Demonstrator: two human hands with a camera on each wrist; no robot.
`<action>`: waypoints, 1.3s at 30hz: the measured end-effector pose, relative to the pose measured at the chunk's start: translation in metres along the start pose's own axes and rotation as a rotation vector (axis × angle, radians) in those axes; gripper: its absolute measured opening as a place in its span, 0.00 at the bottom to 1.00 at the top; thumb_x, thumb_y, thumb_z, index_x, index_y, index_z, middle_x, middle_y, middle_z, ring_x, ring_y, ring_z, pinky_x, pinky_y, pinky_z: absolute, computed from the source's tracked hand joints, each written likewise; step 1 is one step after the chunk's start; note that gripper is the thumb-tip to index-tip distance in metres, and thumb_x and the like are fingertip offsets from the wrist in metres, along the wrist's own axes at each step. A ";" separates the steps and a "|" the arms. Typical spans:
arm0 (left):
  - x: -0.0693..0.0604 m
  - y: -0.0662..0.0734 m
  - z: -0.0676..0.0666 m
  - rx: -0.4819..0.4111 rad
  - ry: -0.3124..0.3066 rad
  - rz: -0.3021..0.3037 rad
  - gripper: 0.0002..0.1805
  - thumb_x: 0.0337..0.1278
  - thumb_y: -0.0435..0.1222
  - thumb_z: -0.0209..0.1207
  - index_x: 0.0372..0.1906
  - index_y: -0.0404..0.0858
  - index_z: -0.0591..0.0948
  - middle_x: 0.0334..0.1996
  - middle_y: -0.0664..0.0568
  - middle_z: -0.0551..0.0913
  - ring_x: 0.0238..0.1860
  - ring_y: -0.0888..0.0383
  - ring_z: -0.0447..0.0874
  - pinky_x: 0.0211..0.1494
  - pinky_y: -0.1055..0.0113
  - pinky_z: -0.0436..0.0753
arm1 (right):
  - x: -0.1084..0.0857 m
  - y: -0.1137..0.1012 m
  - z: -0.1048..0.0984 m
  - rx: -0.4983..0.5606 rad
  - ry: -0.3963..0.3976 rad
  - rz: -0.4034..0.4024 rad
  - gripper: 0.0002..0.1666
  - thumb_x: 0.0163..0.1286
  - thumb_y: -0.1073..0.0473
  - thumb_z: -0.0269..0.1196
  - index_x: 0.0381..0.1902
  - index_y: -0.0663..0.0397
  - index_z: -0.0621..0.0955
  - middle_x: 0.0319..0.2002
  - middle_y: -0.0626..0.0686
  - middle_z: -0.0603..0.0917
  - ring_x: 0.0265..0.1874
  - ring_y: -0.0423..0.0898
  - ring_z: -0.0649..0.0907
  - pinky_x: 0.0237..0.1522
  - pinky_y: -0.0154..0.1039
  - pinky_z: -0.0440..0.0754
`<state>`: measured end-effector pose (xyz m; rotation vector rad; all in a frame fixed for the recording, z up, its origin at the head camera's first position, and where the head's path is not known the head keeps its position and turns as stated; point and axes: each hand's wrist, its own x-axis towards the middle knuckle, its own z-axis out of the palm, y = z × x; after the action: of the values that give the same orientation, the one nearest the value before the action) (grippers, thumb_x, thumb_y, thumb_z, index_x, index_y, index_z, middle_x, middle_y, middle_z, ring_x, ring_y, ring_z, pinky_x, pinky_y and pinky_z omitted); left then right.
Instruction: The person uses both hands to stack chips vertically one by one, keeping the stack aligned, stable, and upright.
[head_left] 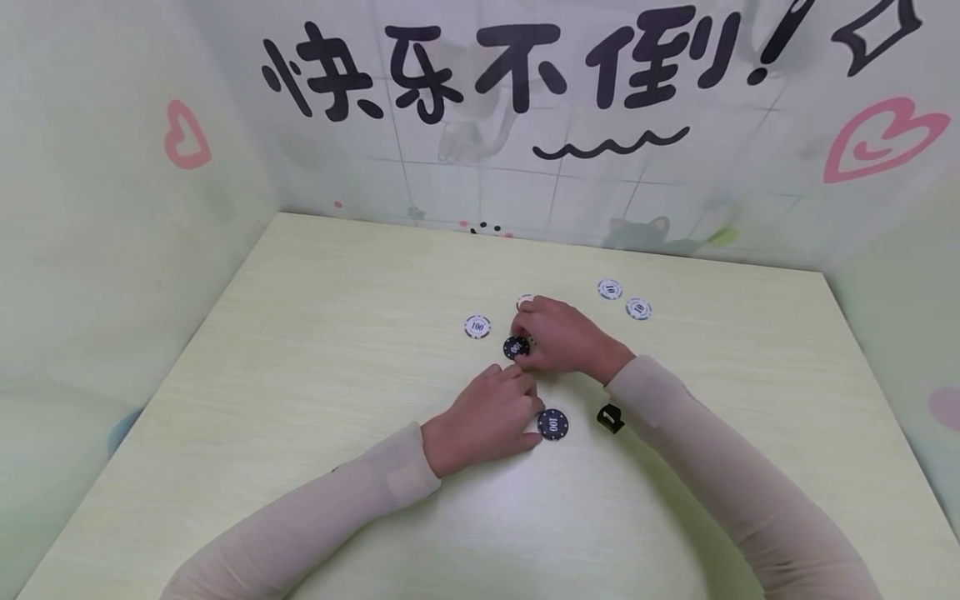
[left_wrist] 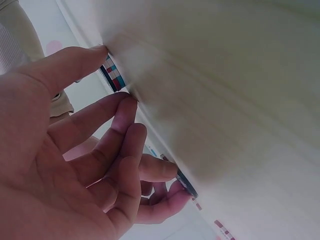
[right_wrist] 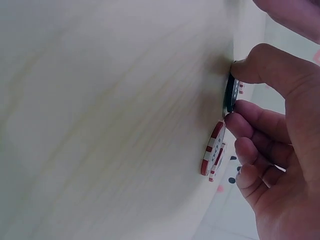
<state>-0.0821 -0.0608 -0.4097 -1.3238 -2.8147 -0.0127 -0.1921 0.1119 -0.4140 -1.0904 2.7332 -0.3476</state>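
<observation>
My left hand [head_left: 491, 412] rests low on the tabletop, thumb and index finger at opposite edges of a short stack of poker chips [head_left: 553, 424] topped by a black 100 chip. Red, white and teal edges of that stack [left_wrist: 112, 74] show in the left wrist view. Further back, my right hand [head_left: 562, 335] pinches a black 100 poker chip [head_left: 516, 347] between thumb and index finger. The right wrist view shows this black chip [right_wrist: 231, 93] at the table surface. Just past it lies a red-edged white chip [right_wrist: 213, 148].
A white 100 chip [head_left: 477, 326] lies left of my right hand; another pale chip [head_left: 525, 302] is partly hidden behind it. Two white 10 chips [head_left: 639, 308] sit at the back right. A small black piece marked 1 [head_left: 610, 418] is beside my right sleeve. Printed walls enclose the table.
</observation>
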 end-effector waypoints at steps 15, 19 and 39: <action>0.001 0.000 0.003 -0.009 0.003 -0.006 0.16 0.67 0.53 0.74 0.45 0.45 0.95 0.46 0.53 0.90 0.47 0.53 0.83 0.43 0.62 0.77 | -0.022 0.003 -0.001 -0.003 0.086 -0.015 0.17 0.64 0.55 0.73 0.48 0.58 0.91 0.45 0.51 0.89 0.46 0.50 0.82 0.54 0.46 0.82; 0.001 0.001 0.003 -0.014 -0.007 -0.011 0.17 0.67 0.54 0.74 0.45 0.46 0.95 0.45 0.53 0.90 0.44 0.53 0.82 0.43 0.63 0.76 | -0.033 0.003 0.000 0.011 0.103 -0.019 0.16 0.65 0.55 0.73 0.47 0.58 0.91 0.44 0.51 0.89 0.45 0.50 0.83 0.53 0.46 0.83; 0.002 -0.001 0.004 -0.040 0.008 -0.008 0.15 0.66 0.53 0.75 0.44 0.45 0.95 0.44 0.53 0.89 0.41 0.54 0.80 0.40 0.64 0.74 | -0.081 0.004 0.011 0.044 0.194 -0.073 0.16 0.63 0.54 0.76 0.44 0.58 0.90 0.41 0.49 0.87 0.41 0.47 0.81 0.47 0.45 0.83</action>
<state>-0.0843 -0.0603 -0.4137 -1.3167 -2.8283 -0.0748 -0.1343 0.1698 -0.4191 -1.2057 2.8408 -0.5482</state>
